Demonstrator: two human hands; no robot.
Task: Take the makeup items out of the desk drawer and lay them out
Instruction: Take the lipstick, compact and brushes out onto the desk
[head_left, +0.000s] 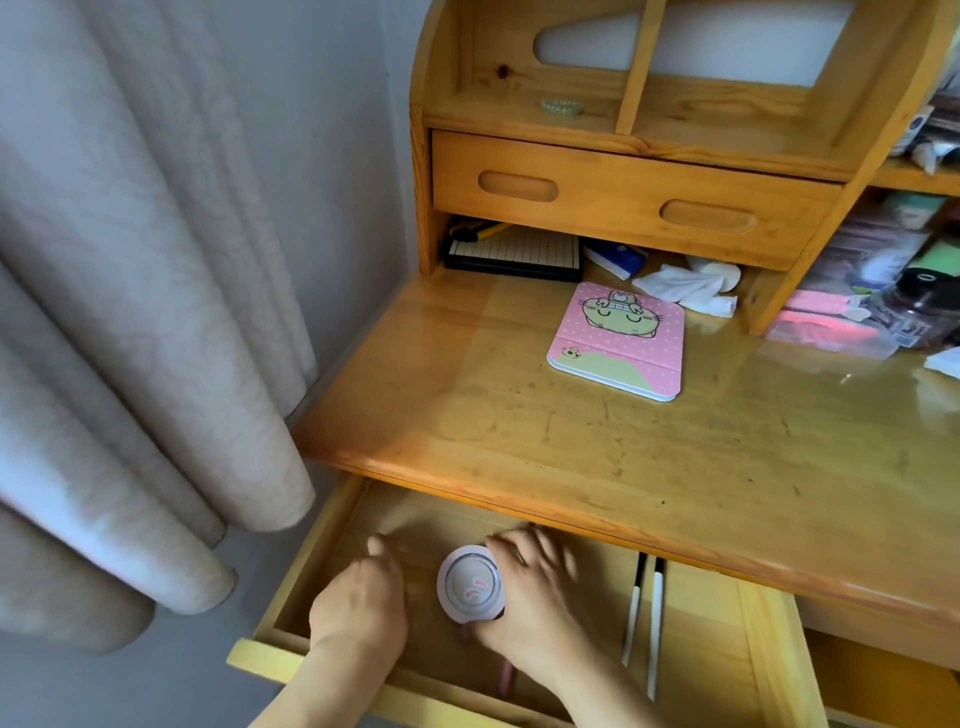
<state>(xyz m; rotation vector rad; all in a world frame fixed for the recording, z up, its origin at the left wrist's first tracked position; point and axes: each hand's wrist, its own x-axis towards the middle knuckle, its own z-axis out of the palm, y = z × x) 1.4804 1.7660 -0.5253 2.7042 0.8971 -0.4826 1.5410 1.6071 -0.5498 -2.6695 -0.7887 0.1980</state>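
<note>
Both hands inside open desk drawer (291, 592). Right hand (535, 603) clamped on round pink compact (469, 583), thumb beneath. Left hand (358, 603) beside it, fingers curled; grip cannot be told.

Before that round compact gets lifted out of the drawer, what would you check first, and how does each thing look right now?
1. Drawer pulled open far enough to reach in: ok.
2. Right hand has a grip on the round compact: ok, fingers at its right edge, though blurred.
3. Left hand free to help: cannot tell; it is curled beside the compact, contents hidden.
4. Bare space on the desktop to lay it down: ok.
5. Pink case clear of that space: ok, it lies further back.
6. Other items left in the drawer: ok, two white sticks lie right of the hands.
</note>
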